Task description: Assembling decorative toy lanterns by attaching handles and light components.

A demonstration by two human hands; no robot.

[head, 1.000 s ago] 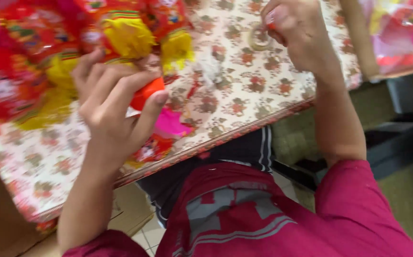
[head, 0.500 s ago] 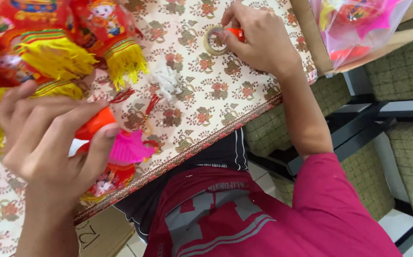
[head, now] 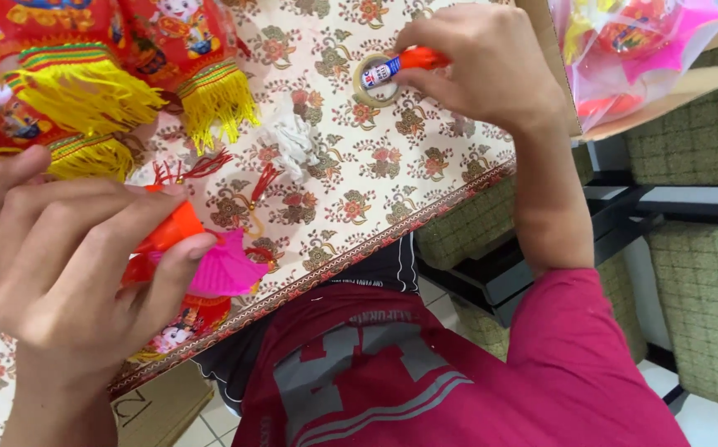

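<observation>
- Here, the right hand (head: 483,70) has its grip clamped on a small glue tube (head: 396,66), long axis nearly level across the view, white-and-blue end pointing left over a tape ring (head: 374,81).
- The left hand (head: 61,265) is closed around an orange and pink paper ornament (head: 202,257), near the tabletop's (head: 425,174) front edge.
- Red decorations with yellow fringes (head: 127,91) lie beyond.
</observation>
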